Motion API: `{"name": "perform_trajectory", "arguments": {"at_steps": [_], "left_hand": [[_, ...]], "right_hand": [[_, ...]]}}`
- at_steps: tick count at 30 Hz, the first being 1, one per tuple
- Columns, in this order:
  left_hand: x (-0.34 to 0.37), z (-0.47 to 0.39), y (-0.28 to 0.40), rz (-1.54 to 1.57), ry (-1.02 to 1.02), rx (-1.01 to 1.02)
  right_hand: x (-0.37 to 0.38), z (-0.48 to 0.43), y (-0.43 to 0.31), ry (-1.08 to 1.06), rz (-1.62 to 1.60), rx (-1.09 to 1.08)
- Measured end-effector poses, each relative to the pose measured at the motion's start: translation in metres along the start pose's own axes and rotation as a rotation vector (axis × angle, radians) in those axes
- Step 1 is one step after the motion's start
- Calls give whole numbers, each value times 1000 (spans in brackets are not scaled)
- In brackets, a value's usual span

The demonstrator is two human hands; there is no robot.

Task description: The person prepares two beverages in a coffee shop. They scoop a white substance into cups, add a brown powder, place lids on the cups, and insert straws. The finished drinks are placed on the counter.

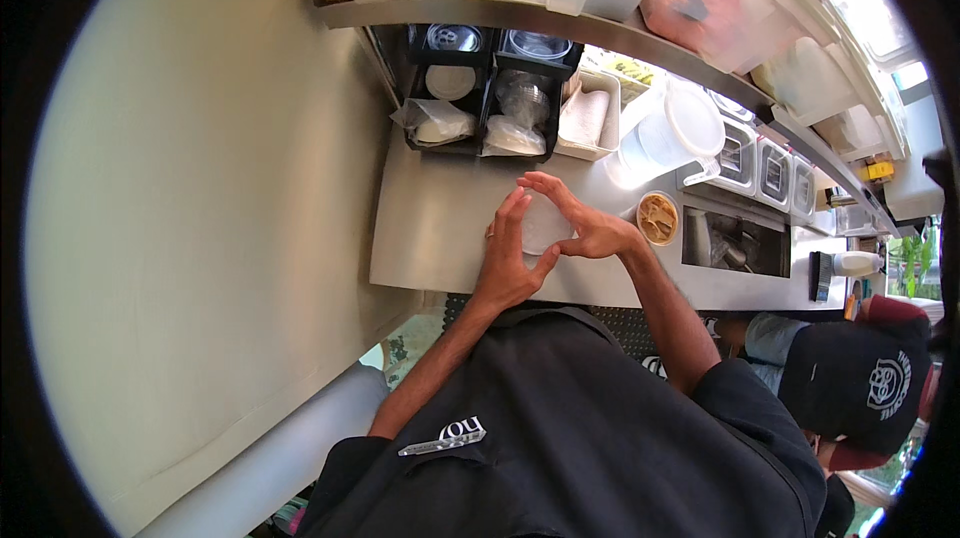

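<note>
Both my hands curve around a round translucent white lid (546, 224) above the steel counter. My left hand (515, 253) is at its left and near edge, with a ring on one finger. From the far and right side, my right hand (591, 227) meets the rim. What lies under the lid, a cup or something else, is hidden. Close to my right wrist stands a clear cup of iced brown drink (658, 218). A clear plastic pitcher with a white lid (694, 120) is beyond that cup.
A black organizer (484, 144) with lids and bagged items stands at the back, beside a white bin of napkins (586, 118). Lidded containers (774, 170) line the right, near a sunken steel well (735, 242). A shelf (480, 11) overhangs the counter. A person (851, 377) is at right.
</note>
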State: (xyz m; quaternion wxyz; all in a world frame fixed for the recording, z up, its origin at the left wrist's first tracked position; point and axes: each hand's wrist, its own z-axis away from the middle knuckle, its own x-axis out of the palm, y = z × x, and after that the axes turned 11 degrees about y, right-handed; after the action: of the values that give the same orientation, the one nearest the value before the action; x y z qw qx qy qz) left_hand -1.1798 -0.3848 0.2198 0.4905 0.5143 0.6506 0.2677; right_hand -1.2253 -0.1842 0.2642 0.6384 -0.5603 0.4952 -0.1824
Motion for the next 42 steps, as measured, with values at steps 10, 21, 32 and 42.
{"name": "perform_trajectory", "arguments": {"at_steps": [10, 21, 32, 42], "left_hand": [[2, 0, -1, -104, 5, -42], [4, -5, 1, -71, 57, 41], [4, -10, 2, -24, 47, 60], [4, -13, 0, 11, 46, 60]], "right_hand": [[5, 20, -20, 304, 5, 366], [24, 23, -34, 713, 253, 604], [-12, -5, -18, 290, 490, 466], [-39, -39, -7, -120, 568, 346]]}}
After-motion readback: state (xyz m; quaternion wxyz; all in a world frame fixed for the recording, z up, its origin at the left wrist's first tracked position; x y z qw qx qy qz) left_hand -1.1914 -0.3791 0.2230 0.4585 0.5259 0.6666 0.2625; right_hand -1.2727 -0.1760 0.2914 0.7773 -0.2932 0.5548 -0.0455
